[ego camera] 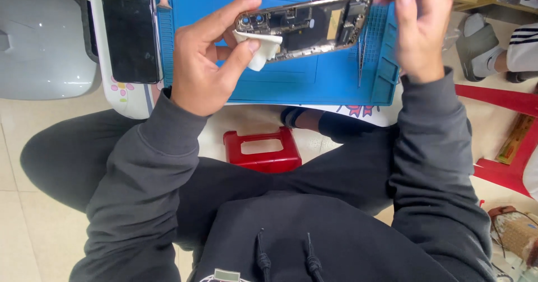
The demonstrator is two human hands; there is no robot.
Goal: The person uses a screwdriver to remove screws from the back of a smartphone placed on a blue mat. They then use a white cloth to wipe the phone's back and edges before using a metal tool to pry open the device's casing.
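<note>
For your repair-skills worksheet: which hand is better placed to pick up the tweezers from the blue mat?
Probably the right hand: it hovers empty just above the tweezers, while the left hand grips the opened phone and white cloth.

Phone repair spot: blue work mat (314, 86), tweezers (361, 58), opened phone (305, 27).

Pale cream floor tiles (22, 226) spread underfoot. At twelve o'clock a blue work mat (314, 80) covers a low white table (131, 100). A red plastic stool (263, 150) sits at centre, red furniture legs (504, 142) at three o'clock.
</note>
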